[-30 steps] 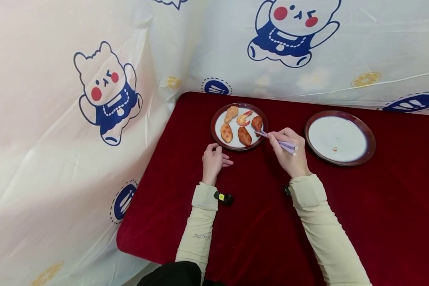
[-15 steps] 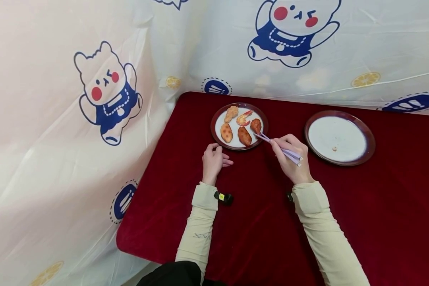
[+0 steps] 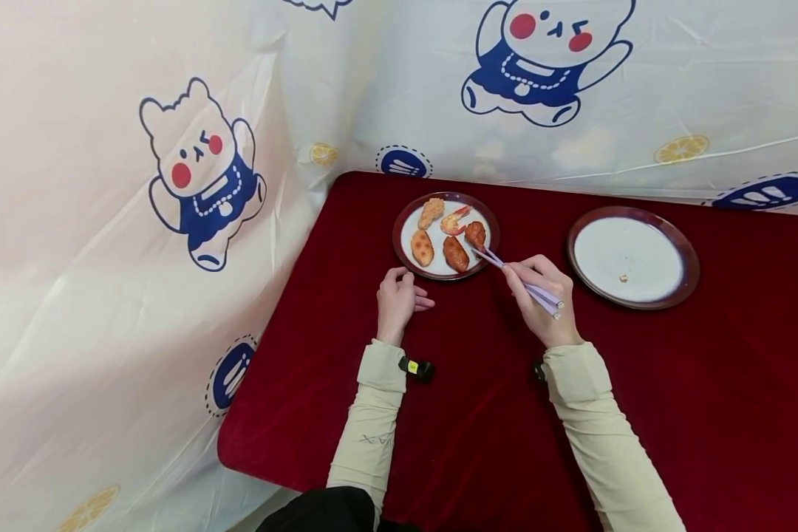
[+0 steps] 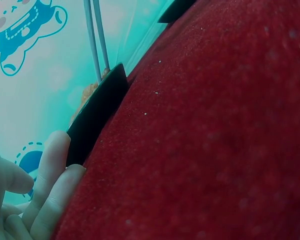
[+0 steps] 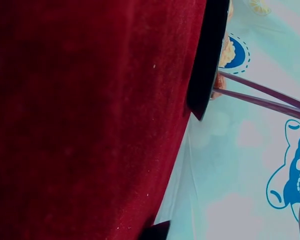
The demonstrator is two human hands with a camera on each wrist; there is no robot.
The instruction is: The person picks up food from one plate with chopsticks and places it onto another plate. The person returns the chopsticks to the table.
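My right hand (image 3: 544, 295) holds a pair of lilac chopsticks (image 3: 544, 297), their tips at the narrow end of a small brown drumstick (image 3: 475, 234). The drumstick lies at the right side of a brown-rimmed white plate (image 3: 406, 255). Beside it on the plate are a brown chicken wing (image 3: 455, 254), a shrimp (image 3: 454, 221), a crumbed fried piece (image 3: 431, 213) and a spotted golden oval piece (image 3: 422, 248). My left hand (image 3: 395, 301) rests at the plate's near edge; in the left wrist view its fingertips (image 4: 57, 142) are right at the plate's dark outer side (image 4: 97, 110).
A second brown-rimmed white plate (image 3: 689, 277), with a small crumb (image 3: 623, 278) on it, stands to the right. Both stand on a dark red cloth (image 3: 479, 428). A printed white curtain (image 3: 399, 74) hangs behind and to the left.
My right hand has shifted slightly right and toward me, and the chopstick tips have moved to the drumstick's lower end. The drumstick has shifted slightly. My left hand has stayed in place.
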